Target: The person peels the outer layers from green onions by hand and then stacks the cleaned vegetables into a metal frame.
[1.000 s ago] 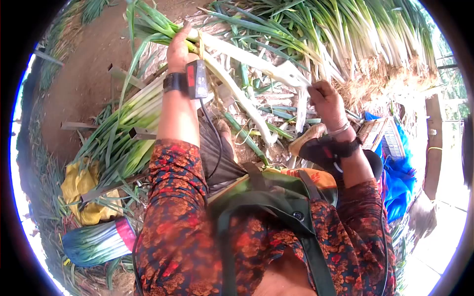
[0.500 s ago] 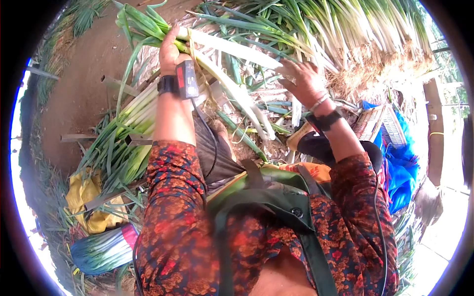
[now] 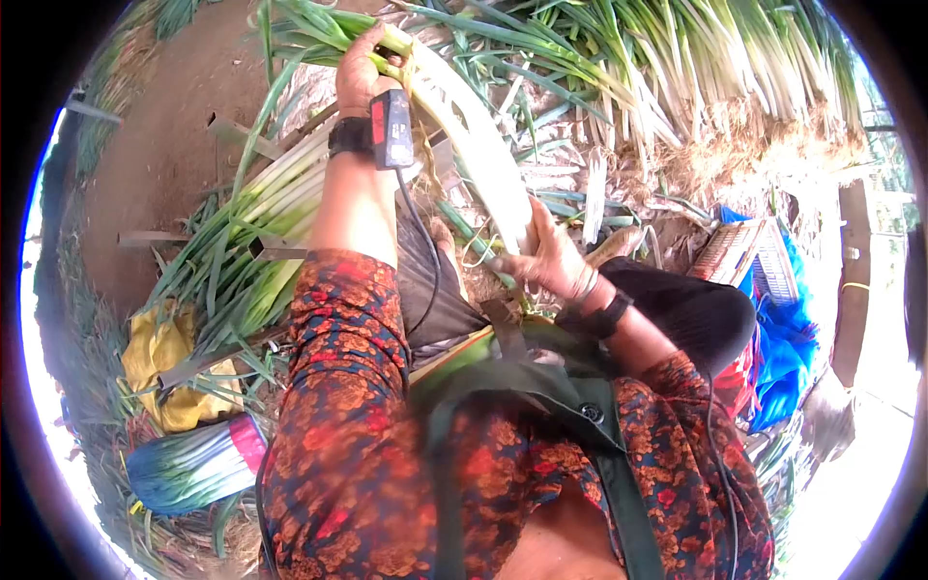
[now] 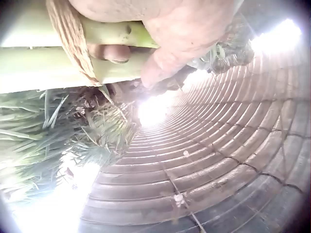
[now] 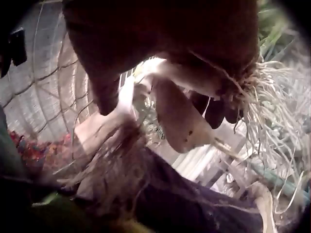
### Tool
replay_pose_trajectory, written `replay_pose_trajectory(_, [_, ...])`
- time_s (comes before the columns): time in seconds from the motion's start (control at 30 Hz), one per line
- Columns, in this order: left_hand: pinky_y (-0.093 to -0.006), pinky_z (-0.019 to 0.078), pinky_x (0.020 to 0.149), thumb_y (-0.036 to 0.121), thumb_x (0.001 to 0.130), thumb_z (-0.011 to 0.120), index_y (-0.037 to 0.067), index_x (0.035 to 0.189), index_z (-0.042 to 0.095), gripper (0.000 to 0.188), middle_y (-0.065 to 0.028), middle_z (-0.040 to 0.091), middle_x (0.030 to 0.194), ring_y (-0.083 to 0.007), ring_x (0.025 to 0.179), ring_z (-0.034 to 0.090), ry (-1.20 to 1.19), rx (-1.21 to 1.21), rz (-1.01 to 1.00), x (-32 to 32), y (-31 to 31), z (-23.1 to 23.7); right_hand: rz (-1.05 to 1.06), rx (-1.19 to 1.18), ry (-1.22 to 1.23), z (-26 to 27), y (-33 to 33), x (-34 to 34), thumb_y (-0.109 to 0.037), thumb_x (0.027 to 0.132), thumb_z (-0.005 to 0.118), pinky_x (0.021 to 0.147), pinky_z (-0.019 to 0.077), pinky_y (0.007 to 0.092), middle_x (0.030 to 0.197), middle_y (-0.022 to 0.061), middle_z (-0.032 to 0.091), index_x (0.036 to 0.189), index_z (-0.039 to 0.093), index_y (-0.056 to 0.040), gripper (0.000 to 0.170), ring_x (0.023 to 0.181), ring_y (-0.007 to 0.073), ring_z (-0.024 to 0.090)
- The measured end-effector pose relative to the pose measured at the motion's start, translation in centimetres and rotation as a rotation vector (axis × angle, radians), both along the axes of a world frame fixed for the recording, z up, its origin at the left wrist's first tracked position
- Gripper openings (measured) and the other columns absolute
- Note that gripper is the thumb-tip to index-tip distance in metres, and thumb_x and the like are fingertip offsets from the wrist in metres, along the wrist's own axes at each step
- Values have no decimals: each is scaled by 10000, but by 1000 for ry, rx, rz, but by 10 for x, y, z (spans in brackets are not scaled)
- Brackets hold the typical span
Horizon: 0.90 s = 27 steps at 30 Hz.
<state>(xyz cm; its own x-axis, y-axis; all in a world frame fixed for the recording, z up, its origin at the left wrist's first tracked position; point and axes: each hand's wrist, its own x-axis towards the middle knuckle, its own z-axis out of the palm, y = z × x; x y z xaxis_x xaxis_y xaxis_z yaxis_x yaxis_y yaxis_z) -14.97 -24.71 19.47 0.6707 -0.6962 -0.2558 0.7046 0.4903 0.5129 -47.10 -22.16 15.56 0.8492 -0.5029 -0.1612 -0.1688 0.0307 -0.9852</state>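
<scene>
In the head view the left hand (image 3: 362, 75) grips several leeks (image 3: 476, 128) high on their stalks, at the foot of the green leaves. The left wrist view has its fingers (image 4: 160, 63) curled round two pale stalks (image 4: 43, 72), with a dry brown strip (image 4: 73, 43) across them. At the lower, white end of the leeks is the right hand (image 3: 556, 256), thumb on one side and fingers on the other. The right wrist view shows this hand (image 5: 165, 29) dark, curled over a white stalk end, with stringy roots (image 5: 272, 97) beside it.
A row of rooted leeks (image 3: 715, 87) lies at the upper right, another pile (image 3: 280, 217) left of the legs. A yellow sack (image 3: 174, 372) and a wrapped bundle (image 3: 193, 469) lie lower left. At right are a crate (image 3: 730, 251) and blue sheeting (image 3: 788, 338).
The right hand let go of a pale strip at the leeks' right side, opened, then moved down and left to the stalk ends. The leeks' white ends swung downward. The left hand kept its grip.
</scene>
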Motion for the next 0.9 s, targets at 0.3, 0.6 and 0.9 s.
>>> replay_pose_trajectory(0.3, [-436, 534, 809, 295, 834, 720, 82, 1046, 583, 330, -98, 652, 1002, -262, 917, 628, -125, -241, -275, -56, -6, 24, -306, -903, 489, 36, -75, -55, -231, 857, 667, 632, 484, 331, 849, 60, 604, 1113, 547, -73, 324, 727, 186, 564])
replay_pose_trajectory(0.6, [-260, 451, 607, 271, 943, 545, 73, 1121, 678, 297, 3, 608, 678, -89, 593, 525, -1416, 118, -1024, -137, -30, -4, -345, -1648, 971, 258, -147, -185, -98, 773, 670, 765, 503, 468, 1044, 163, 636, 1176, 497, -123, 440, 939, 388, 617])
replay_pose_trajectory(0.9, [-360, 419, 1004, 407, 670, 823, 69, 1371, 462, 858, -175, 550, 1279, -266, 1172, 534, -1952, 284, -507, -170, -36, -13, -127, -2030, 1127, 344, -144, -212, -85, 759, 644, 715, 499, 445, 873, 106, 645, 1072, 558, -136, 328, 834, 318, 643])
